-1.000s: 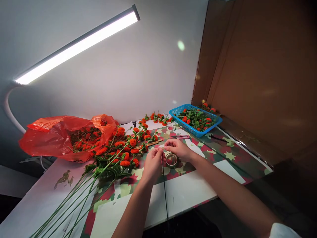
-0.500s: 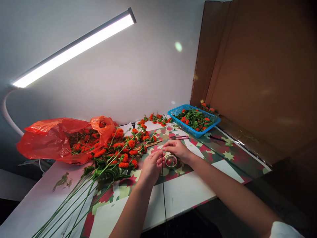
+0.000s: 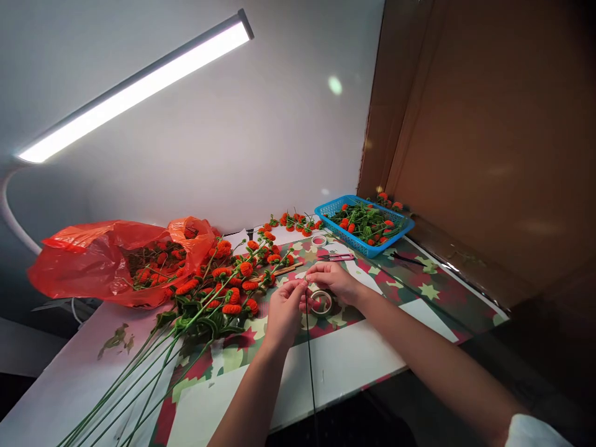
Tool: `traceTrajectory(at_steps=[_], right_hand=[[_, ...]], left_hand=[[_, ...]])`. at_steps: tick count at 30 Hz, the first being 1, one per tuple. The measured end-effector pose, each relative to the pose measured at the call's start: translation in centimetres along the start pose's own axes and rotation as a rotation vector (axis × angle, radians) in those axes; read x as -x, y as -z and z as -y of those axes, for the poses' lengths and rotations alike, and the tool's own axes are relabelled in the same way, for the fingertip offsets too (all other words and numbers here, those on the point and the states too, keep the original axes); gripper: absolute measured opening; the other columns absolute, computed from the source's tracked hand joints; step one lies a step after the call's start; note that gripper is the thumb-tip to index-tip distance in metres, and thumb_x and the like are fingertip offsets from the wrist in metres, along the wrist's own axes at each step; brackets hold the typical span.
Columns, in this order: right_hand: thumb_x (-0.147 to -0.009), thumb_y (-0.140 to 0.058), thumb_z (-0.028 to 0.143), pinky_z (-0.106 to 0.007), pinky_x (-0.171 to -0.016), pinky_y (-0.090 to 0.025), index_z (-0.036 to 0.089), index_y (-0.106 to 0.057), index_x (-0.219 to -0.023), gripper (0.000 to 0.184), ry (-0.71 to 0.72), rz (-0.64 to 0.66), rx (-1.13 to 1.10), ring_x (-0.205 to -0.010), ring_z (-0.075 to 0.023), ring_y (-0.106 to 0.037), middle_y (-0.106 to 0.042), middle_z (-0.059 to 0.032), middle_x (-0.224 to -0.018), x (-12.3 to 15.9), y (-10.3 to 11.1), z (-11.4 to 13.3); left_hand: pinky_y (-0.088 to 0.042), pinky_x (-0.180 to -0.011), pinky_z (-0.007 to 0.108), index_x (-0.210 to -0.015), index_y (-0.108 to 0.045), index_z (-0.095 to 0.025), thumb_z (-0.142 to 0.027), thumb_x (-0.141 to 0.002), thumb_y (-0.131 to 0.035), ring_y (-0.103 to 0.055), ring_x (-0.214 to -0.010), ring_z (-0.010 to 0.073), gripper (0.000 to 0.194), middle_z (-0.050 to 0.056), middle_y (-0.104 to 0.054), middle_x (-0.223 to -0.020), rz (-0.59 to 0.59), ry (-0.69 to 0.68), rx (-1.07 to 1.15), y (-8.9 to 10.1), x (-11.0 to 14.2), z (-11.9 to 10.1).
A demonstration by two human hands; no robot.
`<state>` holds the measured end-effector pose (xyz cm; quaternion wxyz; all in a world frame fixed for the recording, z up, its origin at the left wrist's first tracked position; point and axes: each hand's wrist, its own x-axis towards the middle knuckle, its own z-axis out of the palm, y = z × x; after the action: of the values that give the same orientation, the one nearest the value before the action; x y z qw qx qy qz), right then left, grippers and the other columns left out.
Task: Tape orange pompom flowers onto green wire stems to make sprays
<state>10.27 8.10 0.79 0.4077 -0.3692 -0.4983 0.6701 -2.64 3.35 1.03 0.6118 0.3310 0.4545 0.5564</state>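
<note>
A thin dark stem (image 3: 310, 360) hangs down past the table's front edge, its upper end between my fingertips. My left hand (image 3: 287, 307) is closed in a pinch on that end. Just beside it, fingertips nearly touching, my right hand (image 3: 336, 280) is pinched at the same tip; whether it grips the stem or a tiny piece on it is too small to tell. Close behind the fingers rests a cream-coloured roll of tape (image 3: 329, 304). To the left lie orange fuzzy flowers (image 3: 231, 309) on long green stems (image 3: 139, 388).
A red plastic bag (image 3: 79, 261) of flowers sits at the left under a lit lamp (image 3: 139, 87). At the back right is a blue basket (image 3: 372, 252) with green stems and flowers. Small pink-handled snips (image 3: 342, 256) and a second tape roll (image 3: 319, 241) lie beyond my hands.
Both hands stay at the same spot with the stem. My left fingers have shifted slightly at the tip, and the view has moved a little.
</note>
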Motion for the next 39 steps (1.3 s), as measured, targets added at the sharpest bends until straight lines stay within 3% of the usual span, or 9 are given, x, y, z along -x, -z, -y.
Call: traceTrajectory(at_steps=[3,9,17,30,39], right_hand=[[-0.059,-0.072,0.034,-0.022,-0.044,-0.016,0.014,-0.068,-0.075,0.025,-0.006,0.043,-0.015,-0.043,-0.0043,-0.026,-0.048,0.0057,-0.049,-0.18,0.25,-0.28],[-0.058,-0.073,0.034,-0.023,-0.045,-0.016,0.014,-0.067,-0.068,0.023,0.034,0.007,-0.021,-0.046,-0.0048,-0.029,-0.051,0.0043,-0.052,-0.26,0.11,-0.45],[-0.06,-0.071,0.035,-0.023,-0.045,-0.015,0.014,-0.062,-0.065,0.024,0.019,-0.013,-0.042,-0.044,-0.0047,-0.028,-0.042,0.0069,-0.047,-0.18,0.12,-0.36],[-0.059,-0.077,0.039,-0.021,-0.048,-0.029,0.014,-0.066,-0.078,0.034,-0.077,0.147,-0.181,-0.049,-0.0058,-0.04,-0.054,0.0027,-0.06,0.08,0.4,0.07],[-0.053,-0.081,0.038,-0.021,-0.049,-0.029,0.013,-0.065,-0.065,0.032,-0.083,0.082,-0.199,-0.048,-0.0052,-0.042,-0.053,0.0039,-0.054,-0.04,0.43,0.01]], left_hand=[[-0.041,-0.043,0.016,-0.067,-0.062,-0.011,-0.033,-0.053,-0.078,-0.051,-0.044,0.0053,0.031,-0.001,-0.058,-0.058,0.021,0.029,0.069,0.02,-0.02,-0.05],[-0.041,-0.045,0.016,-0.07,-0.063,-0.011,-0.033,-0.056,-0.077,-0.051,-0.046,0.005,0.029,-0.001,-0.058,-0.059,0.071,0.042,0.1,0.1,-0.15,0.29],[-0.042,-0.045,0.018,-0.069,-0.067,-0.01,-0.034,-0.054,-0.08,-0.052,-0.045,0.0069,0.031,0.002,-0.063,-0.059,-0.021,-0.096,-0.162,0.36,0.2,0.24],[-0.047,-0.048,0.015,-0.072,-0.066,-0.011,-0.03,-0.056,-0.08,-0.055,-0.05,0.0051,0.028,0.0,-0.061,-0.064,0.125,0.038,0.14,0.04,0.29,0.38],[-0.046,-0.045,0.017,-0.079,-0.067,-0.012,-0.034,-0.059,-0.078,-0.056,-0.051,0.0074,0.032,0.002,-0.062,-0.067,0.082,-0.001,0.027,0.13,0.27,0.92]])
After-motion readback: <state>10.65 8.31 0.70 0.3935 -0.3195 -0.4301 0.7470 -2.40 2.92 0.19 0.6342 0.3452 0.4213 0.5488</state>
